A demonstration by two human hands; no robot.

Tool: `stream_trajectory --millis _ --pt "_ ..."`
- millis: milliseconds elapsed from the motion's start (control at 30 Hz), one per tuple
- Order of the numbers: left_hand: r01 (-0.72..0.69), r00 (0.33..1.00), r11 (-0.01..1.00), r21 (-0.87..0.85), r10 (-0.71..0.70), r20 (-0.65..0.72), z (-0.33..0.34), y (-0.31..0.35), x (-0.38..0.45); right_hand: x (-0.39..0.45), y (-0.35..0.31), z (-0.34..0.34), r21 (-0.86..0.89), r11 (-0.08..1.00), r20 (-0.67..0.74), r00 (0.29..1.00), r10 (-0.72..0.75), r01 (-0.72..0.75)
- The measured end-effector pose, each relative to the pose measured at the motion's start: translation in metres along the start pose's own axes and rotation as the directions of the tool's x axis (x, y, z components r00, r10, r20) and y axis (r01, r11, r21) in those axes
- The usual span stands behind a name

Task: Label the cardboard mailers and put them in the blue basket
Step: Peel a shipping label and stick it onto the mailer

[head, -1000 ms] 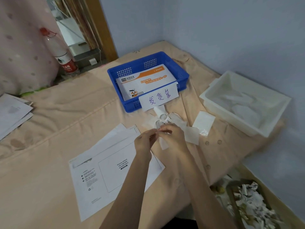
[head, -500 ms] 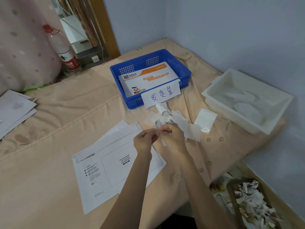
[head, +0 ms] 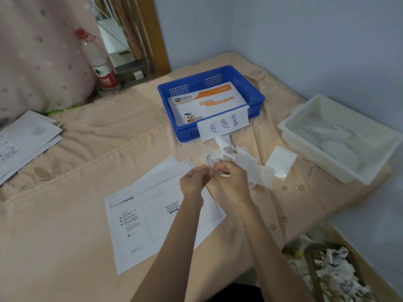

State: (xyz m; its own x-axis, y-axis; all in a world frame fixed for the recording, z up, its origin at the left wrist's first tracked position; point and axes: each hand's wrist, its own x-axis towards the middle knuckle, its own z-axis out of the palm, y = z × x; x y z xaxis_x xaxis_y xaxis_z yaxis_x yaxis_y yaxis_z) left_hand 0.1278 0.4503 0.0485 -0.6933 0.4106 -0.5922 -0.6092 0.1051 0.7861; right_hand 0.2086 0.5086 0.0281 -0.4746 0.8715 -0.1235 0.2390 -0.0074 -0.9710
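I record 1 white cardboard mailer lying flat on the peach cloth-covered surface, directly under my forearms. Its long axis runs from near left to far right, and the printed face is up. That face carries a rounded outline box with the words "Please attach sto express waybill here", a small text block to the left of it, and a torn grey strip along the far-left edge. More white sheets lie tucked beneath its far edge.

My left hand and right hand meet above the mailer's far right corner. Both pinch a small piece of a crumpled label strip between fingertips; a barcode shows on it. Loose white backing paper trails to the right of the right hand.

The blue basket stands beyond the hands, well apart from the mailer. Inside lies 1 mailer with orange print, long axis left to right. A handwritten paper tag hangs on the basket's near wall.

A white tray sits at the right. A stack of mailers lies at the left edge.
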Motion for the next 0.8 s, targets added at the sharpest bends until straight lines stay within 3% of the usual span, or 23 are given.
stream_trajectory --millis 467,800 --pt "-0.023 0.999 1.0 0.008 0.023 -0.03 0.0012 -0.0001 0.0035 0.0032 -0.0035 -0.0002 -0.094 0.996 0.02 1.0 0.015 -0.013" --pt "-0.093 0.995 0.994 0.058 0.095 -0.033 0.0017 -0.0038 0.009 0.0017 -0.0025 -0.0004 0.004 0.999 0.016 0.999 0.044 -0.044"
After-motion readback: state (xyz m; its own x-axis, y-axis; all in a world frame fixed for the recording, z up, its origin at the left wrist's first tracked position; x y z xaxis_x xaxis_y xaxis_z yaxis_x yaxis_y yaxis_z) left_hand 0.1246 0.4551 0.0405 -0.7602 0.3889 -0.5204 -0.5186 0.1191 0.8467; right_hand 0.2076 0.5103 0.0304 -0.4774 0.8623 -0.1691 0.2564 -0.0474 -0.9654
